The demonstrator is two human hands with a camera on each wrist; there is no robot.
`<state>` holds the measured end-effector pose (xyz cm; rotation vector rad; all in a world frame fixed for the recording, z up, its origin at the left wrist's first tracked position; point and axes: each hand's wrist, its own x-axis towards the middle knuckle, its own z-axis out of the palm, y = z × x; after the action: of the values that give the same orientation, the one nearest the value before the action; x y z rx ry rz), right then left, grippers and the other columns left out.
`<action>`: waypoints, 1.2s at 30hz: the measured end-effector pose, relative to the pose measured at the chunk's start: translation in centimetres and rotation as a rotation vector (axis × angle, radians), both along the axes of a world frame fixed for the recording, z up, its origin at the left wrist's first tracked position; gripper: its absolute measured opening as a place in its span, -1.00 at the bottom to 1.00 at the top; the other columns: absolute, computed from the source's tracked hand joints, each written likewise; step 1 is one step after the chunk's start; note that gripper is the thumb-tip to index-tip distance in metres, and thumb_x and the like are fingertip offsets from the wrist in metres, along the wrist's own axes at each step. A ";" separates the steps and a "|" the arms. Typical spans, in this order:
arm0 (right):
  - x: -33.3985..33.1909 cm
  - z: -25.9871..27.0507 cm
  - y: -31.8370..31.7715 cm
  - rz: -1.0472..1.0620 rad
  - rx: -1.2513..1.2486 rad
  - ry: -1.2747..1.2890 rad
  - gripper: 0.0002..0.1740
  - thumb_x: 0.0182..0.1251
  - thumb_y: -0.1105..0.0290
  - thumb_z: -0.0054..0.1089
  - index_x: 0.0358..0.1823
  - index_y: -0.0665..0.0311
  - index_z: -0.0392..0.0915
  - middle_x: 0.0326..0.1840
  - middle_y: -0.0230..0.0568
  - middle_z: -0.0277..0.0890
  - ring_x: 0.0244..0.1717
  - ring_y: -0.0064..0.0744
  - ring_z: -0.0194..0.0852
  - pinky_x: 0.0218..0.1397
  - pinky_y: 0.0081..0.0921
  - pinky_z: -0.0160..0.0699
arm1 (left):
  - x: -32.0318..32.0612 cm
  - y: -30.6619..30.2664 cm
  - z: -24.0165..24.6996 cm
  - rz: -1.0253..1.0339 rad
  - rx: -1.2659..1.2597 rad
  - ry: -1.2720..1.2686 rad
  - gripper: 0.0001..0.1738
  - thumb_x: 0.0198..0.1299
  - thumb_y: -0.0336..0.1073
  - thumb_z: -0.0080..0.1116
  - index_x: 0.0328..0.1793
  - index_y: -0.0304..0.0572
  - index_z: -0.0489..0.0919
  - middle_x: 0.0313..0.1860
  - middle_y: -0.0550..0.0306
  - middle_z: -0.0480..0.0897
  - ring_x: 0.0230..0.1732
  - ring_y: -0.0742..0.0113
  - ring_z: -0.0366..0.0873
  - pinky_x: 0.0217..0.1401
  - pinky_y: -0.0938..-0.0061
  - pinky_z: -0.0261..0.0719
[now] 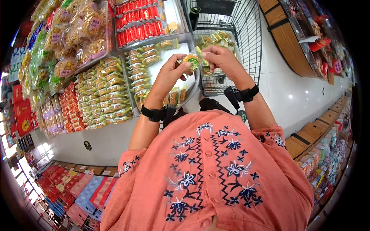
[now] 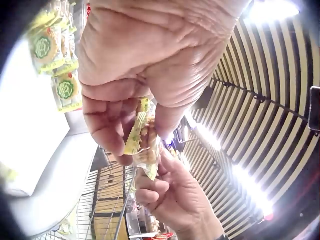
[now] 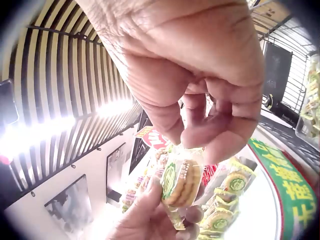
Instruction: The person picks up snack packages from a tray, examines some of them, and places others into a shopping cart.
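Both hands hold one clear-wrapped round pastry [image 1: 191, 60] with a green label, above the gap between the display tray and the cart. The left hand [image 1: 172, 74] grips its body between thumb and fingers; the right hand [image 1: 223, 63] pinches the wrapper's edge. In the left wrist view the left hand [image 2: 155, 55] hangs over the yellow-green wrapper [image 2: 142, 137], with the right hand [image 2: 175, 197] below at its other end. The right wrist view shows the stacked pastry [image 3: 182, 182] side-on, held by the left hand [image 3: 145, 212] under the right hand [image 3: 200, 75].
A display tray [image 1: 191, 38] with rows of wrapped pastries [image 1: 138, 73] lies left of the hands. The shopping cart [image 1: 252, 46] on the right holds a container of similar packs [image 1: 221, 38]. More bagged snacks [image 1: 73, 34] are piled at far left; shelves [image 1: 285, 38] stand right.
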<state>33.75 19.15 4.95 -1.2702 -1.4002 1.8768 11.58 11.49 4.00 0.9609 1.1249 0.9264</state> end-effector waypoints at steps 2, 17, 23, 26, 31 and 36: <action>-1.3 0.1 -0.7 0.014 -0.021 0.003 -0.69 0.43 0.22 0.28 -0.07 0.37 0.60 -0.46 -0.44 0.52 -0.58 -0.65 0.48 -0.51 -0.64 0.44 | -1.0 -0.9 -0.1 0.018 0.001 -0.021 -0.48 0.45 -0.06 0.18 0.34 -0.28 0.45 -0.02 0.11 0.67 -0.10 0.39 0.70 -0.20 0.56 0.58; -5.2 -3.3 -3.9 0.053 0.014 -0.053 -0.76 0.45 0.32 0.20 -0.05 0.36 0.54 -0.40 -0.38 0.53 -0.47 -0.61 0.55 -0.34 -0.59 0.64 | -5.0 -3.1 -3.8 -0.004 0.376 0.578 -0.61 0.21 -0.20 0.39 0.05 -0.29 0.62 -0.14 0.01 0.68 -0.18 0.15 0.64 -0.11 0.29 0.57; -4.7 -4.3 -3.6 -0.084 0.021 -0.010 -0.69 0.44 0.32 0.15 0.07 0.39 0.52 -0.22 -0.28 0.60 -0.33 -0.55 0.64 -0.27 -0.58 0.68 | -4.7 0.6 -1.9 -0.076 0.406 0.806 -0.65 0.17 -0.23 0.39 0.03 -0.25 0.66 -0.13 -0.08 0.69 -0.15 0.02 0.63 -0.08 0.25 0.56; -3.9 -3.7 -3.4 -0.122 0.023 -0.027 -0.64 0.43 0.32 0.15 0.13 0.40 0.50 -0.21 -0.25 0.61 -0.33 -0.54 0.64 -0.26 -0.59 0.68 | -4.3 2.1 -2.2 -0.071 0.484 0.898 -0.64 0.17 -0.23 0.38 0.05 -0.21 0.65 -0.13 -0.09 0.70 -0.13 -0.03 0.64 -0.08 0.21 0.57; -3.1 -4.2 -3.0 -0.062 0.026 -0.077 -0.61 0.42 0.33 0.13 0.16 0.43 0.49 -0.20 -0.22 0.61 -0.32 -0.53 0.64 -0.27 -0.59 0.68 | -3.7 3.2 -3.7 -0.004 0.514 1.063 -0.69 0.12 -0.32 0.31 0.01 -0.14 0.63 -0.13 -0.10 0.68 -0.04 -0.16 0.62 -0.03 0.05 0.57; -3.5 -4.5 -2.6 -0.048 0.006 -0.051 -0.61 0.44 0.36 0.10 0.16 0.49 0.47 -0.15 -0.14 0.60 -0.27 -0.49 0.67 -0.28 -0.56 0.69 | -4.4 5.5 -6.1 0.048 0.705 1.277 -0.71 0.08 -0.36 0.28 -0.02 -0.06 0.63 -0.16 -0.01 0.62 -0.06 -0.09 0.58 0.00 0.01 0.47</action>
<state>30.24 16.55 0.42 -1.3449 -1.3879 1.8192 7.16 16.97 -2.10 2.2819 1.8955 0.7029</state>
